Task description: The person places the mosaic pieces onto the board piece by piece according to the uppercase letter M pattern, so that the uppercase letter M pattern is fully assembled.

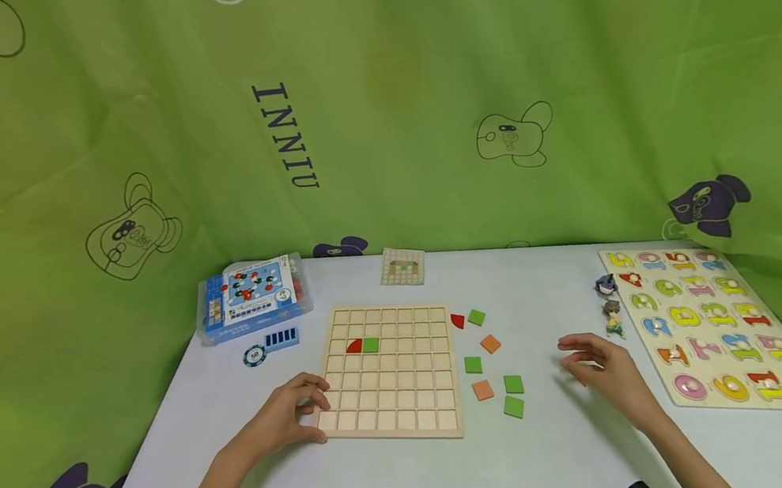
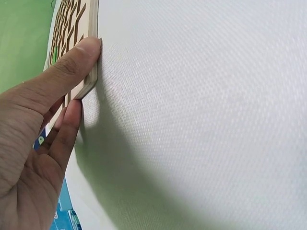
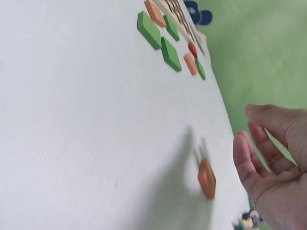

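One grid board [image 1: 385, 379] is lying between the two hands, its near-left corner being pinched by the left hand [image 1: 283, 416], thumb on the front edge and fingers at the side. One red tile [image 1: 355, 346] and one green tile [image 1: 371, 345] are sitting in it. Right of it, four loose green squares [image 1: 473, 365], two orange squares [image 1: 490, 343] and one red quarter-round [image 1: 458, 321] are lying scattered. The right hand [image 1: 608, 376] is hanging loosely bent, gripping nothing, near a third, blurred orange piece [image 3: 207, 179]. Two figurines [image 1: 613, 318] are standing beyond, beside one puzzle board [image 1: 699, 289].
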Tool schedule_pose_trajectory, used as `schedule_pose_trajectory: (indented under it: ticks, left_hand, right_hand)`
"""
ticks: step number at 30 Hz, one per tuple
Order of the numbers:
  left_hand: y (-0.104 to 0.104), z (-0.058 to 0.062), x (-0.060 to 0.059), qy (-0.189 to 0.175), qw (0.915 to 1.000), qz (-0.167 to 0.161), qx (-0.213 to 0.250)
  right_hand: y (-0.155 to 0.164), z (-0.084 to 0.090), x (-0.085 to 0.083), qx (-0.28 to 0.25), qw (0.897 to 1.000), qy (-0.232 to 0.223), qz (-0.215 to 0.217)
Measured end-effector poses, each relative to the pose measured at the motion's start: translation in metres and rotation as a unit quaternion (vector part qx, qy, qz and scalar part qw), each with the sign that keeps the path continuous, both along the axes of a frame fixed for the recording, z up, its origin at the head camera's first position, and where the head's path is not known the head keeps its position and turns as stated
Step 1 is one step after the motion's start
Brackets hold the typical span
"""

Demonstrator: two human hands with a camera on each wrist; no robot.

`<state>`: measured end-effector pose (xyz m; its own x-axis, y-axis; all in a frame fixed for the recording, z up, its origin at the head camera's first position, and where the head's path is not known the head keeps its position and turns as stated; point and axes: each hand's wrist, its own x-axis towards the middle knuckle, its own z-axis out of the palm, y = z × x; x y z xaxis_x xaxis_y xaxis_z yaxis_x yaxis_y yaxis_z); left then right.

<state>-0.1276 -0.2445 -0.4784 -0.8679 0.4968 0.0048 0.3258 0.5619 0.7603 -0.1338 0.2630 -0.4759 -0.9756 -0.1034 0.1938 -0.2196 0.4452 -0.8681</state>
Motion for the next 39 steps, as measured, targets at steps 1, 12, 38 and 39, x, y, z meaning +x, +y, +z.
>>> schedule_pose_trajectory:
  ticks: [1,12,38,39]
  left_hand:
    - [0.000,-0.001,0.000,0.000,1.0000,0.000,0.001]
    - [-0.002,-0.002,-0.001,-0.008,1.0000,0.002,0.005]
    - [-0.001,-0.002,-0.002,-0.010,0.9999,-0.002,0.008]
    - [-0.001,-0.003,-0.002,-0.009,0.9999,-0.001,0.008]
  right_hand:
    - [0.004,0.000,0.003,0.001,1.000,0.003,-0.005]
    - [0.025,-0.008,0.028,0.037,0.994,-0.006,-0.107]
    - [0.010,-0.031,0.026,0.119,0.969,-0.003,-0.217]
    - [0.010,-0.030,0.026,0.119,0.970,-0.003,-0.213]
